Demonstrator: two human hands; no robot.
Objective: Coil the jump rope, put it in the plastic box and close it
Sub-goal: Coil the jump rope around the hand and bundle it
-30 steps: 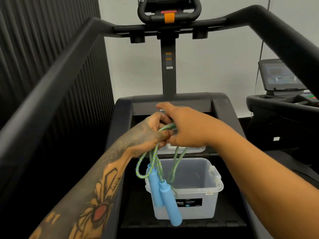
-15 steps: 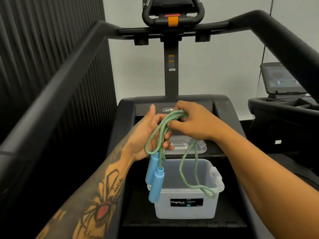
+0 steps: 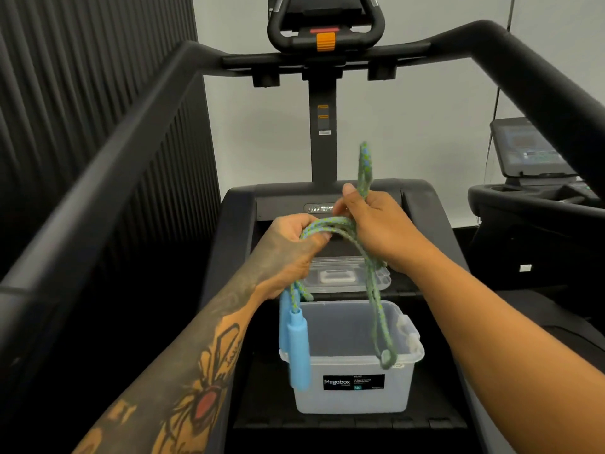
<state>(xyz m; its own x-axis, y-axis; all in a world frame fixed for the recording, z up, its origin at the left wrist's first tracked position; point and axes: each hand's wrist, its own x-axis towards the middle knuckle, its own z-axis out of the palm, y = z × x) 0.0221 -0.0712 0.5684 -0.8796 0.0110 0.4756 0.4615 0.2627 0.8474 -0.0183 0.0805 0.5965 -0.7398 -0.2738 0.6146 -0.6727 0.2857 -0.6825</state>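
I hold a green-and-blue braided jump rope [image 3: 330,224] between both hands above an open clear plastic box [image 3: 352,396]. My left hand [image 3: 291,253] grips the bundled strands, and the two light blue handles [image 3: 296,347] hang from it over the box's left rim. My right hand [image 3: 376,226] pinches a loop that sticks up past its fingers. A long doubled loop [image 3: 381,326] dangles from the right hand down to the box's right front rim. The box's clear lid [image 3: 347,276] lies flat just behind it.
The box stands on a black treadmill deck [image 3: 262,404]. Black handrails [image 3: 137,132] run along both sides, with the console post [image 3: 323,132] straight ahead. A second machine with a screen [image 3: 530,149] is at the right. A ribbed dark wall is on the left.
My right hand has lifted a loop of rope upward and my hands have drawn slightly apart. The hanging loop has swung to the box's right rim and the handles hang lower.
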